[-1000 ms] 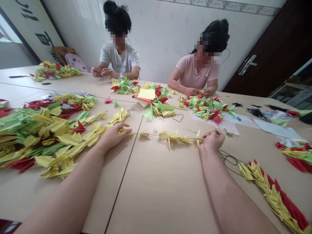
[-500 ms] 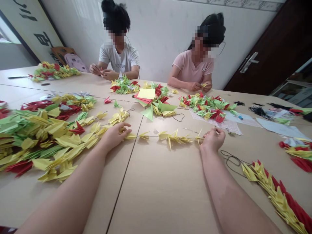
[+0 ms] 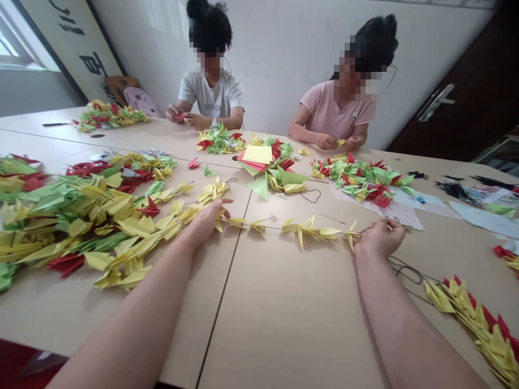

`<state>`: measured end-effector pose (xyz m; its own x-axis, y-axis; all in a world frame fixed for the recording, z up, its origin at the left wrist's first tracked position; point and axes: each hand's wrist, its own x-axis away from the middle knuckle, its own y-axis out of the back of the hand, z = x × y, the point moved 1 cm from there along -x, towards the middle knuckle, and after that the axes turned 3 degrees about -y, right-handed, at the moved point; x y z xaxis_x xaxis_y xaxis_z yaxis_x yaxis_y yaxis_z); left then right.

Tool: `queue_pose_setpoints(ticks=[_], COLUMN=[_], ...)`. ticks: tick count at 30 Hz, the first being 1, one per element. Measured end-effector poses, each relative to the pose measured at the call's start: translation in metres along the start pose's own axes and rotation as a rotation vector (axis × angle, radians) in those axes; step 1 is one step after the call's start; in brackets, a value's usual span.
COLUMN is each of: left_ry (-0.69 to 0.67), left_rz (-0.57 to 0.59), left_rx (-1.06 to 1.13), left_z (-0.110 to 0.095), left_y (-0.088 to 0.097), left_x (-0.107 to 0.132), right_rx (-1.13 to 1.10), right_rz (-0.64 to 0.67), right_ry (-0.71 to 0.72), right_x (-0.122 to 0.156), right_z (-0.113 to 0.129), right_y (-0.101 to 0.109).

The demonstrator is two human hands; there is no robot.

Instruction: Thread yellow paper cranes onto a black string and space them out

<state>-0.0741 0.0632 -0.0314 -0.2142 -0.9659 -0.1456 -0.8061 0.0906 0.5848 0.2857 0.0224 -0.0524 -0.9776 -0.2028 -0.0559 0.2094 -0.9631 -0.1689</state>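
A dark string with yellow folded paper cranes [image 3: 314, 232] stretches low over the table between my two hands. My left hand [image 3: 208, 221] is closed around its left part, fingertips curled at the cranes. My right hand [image 3: 383, 236] pinches the string's right part in a closed fist. A gap of bare string separates two groups of cranes. Beside my left forearm lies a large heap of yellow, green and red paper cranes [image 3: 121, 216]. Behind the string, a thin needle [image 3: 332, 219] rests on the table.
Across the table [image 3: 275, 313] two people sit folding paper, one in a white shirt [image 3: 213, 94], one in pink [image 3: 338, 108]. Square paper sheets [image 3: 259, 155] top a central pile. A yellow and red crane garland [image 3: 478, 324] lies at right. Black cords [image 3: 456, 192] lie farther back.
The view has turned a little left, so the scene sits farther right. My right hand has moved slightly right and the strung cranes have shifted with it. Both hands keep their hold.
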Motion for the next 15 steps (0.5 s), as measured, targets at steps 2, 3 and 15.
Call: queue_pose_setpoints(ticks=[2,3,15], left_ry=[-0.015,-0.018,-0.018], left_rz=[0.046,0.041,-0.086], left_rx=[-0.006,-0.027,-0.235], left_z=[0.0015,0.0022,0.0009], left_y=[0.0002,0.0004,0.0011], left_x=[0.0001,-0.0001,-0.0032], right_rx=[0.001,0.001,0.078], right_rz=[-0.005,-0.009,0.021], right_ry=[0.003,0.004,0.03], right_x=[-0.0002,0.0,-0.0027], right_z=[-0.0003,-0.0002,-0.0042], right_y=[0.0002,0.0004,-0.0003])
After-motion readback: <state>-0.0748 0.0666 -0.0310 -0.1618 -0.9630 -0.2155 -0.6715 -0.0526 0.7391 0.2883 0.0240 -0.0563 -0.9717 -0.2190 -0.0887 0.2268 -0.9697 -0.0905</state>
